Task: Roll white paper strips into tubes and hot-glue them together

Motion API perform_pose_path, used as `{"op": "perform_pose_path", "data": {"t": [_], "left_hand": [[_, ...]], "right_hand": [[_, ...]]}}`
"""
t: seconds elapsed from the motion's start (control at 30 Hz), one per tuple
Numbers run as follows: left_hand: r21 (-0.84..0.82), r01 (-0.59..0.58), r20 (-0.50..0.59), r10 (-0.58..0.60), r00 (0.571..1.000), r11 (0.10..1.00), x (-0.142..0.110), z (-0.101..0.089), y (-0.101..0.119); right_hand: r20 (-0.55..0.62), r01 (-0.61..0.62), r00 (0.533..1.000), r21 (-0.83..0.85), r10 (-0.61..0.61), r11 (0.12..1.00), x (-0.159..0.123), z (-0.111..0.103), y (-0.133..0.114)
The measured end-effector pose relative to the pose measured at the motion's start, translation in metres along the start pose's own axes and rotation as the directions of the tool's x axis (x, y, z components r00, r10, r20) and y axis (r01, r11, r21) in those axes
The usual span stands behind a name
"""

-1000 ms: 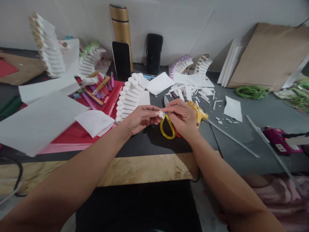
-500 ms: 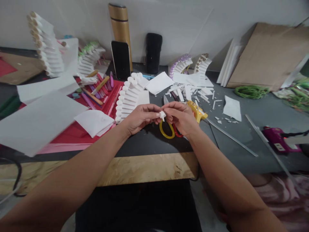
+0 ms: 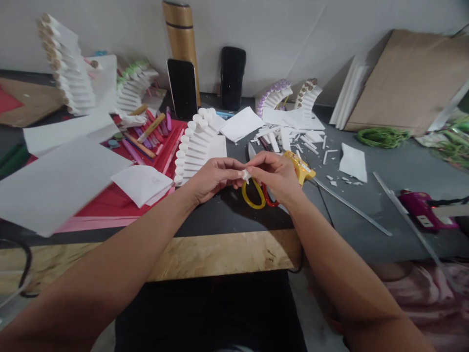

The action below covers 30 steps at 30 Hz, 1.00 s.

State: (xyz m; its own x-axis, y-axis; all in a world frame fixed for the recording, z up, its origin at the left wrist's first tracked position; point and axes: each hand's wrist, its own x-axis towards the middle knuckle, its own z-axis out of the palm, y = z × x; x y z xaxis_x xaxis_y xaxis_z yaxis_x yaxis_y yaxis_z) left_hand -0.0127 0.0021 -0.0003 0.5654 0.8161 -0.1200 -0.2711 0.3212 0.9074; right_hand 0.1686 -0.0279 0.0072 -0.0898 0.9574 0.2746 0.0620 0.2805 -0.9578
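Between my fingertips is a small white piece, perhaps folded paper, with a thin point hanging down; its exact kind is too small to make out. My left hand pinches it between thumb and fingers. My right hand meets it from the other side, its thumb and forefinger closed on its edge. Under the hands lie scissors with one yellow and one red handle loop, their blades partly hidden. Just behind my right hand rests a yellow glue gun. A curved white paper model with round-ended rolls stands beyond my left hand.
White paper scraps lie behind the hands. A phone leans on a gold flask. White sheets cover red paper at left. Metal strips and a purple power socket are at right. Someone's pink clothing shows lower right.
Both hands stay in nearly the same place, fingers working at the white piece. Its hanging point came into view, then the right fingers closed further over it.
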Motion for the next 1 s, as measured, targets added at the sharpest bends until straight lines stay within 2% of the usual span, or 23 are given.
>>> {"op": "perform_pose_path", "data": {"t": [0.27,0.43,0.5,0.57,0.63,0.7,0.8,1.0], "left_hand": [[0.031,-0.018,0.032,0.017,0.999,0.999,-0.002,0.001,0.002],[0.034,-0.023,0.038,0.021,0.999,0.999,-0.002,0.003,0.002],[0.027,-0.029,0.037,0.028,0.999,0.999,-0.002,0.003,0.001],[0.017,-0.036,0.042,0.035,0.999,0.999,-0.002,0.002,0.001],[0.004,-0.032,0.043,0.032,0.999,0.999,-0.002,0.001,0.002],[-0.025,-0.023,0.037,0.024,0.999,0.999,-0.002,0.000,0.002],[-0.095,-0.021,0.037,0.025,0.999,0.995,-0.002,-0.001,0.004],[-0.167,-0.022,-0.006,0.022,1.000,0.986,-0.001,-0.001,0.006]], "right_hand": [[0.049,0.217,0.976,-0.243,-0.211,0.945,-0.001,-0.006,0.002],[0.069,0.312,0.950,-0.272,-0.305,0.910,-0.004,-0.001,-0.002],[0.040,0.263,0.965,-0.192,-0.260,0.945,-0.004,0.000,-0.002],[-0.016,0.144,0.989,-0.039,-0.145,0.989,-0.003,0.000,-0.001],[-0.078,0.034,0.997,0.100,-0.027,0.994,-0.002,-0.001,0.000],[-0.123,-0.019,0.992,0.157,0.039,0.987,-0.001,-0.002,0.001],[-0.124,-0.037,0.991,0.139,0.054,0.990,-0.001,-0.001,0.001],[-0.088,0.030,0.996,-0.059,-0.035,0.998,-0.006,0.005,0.003]]}}
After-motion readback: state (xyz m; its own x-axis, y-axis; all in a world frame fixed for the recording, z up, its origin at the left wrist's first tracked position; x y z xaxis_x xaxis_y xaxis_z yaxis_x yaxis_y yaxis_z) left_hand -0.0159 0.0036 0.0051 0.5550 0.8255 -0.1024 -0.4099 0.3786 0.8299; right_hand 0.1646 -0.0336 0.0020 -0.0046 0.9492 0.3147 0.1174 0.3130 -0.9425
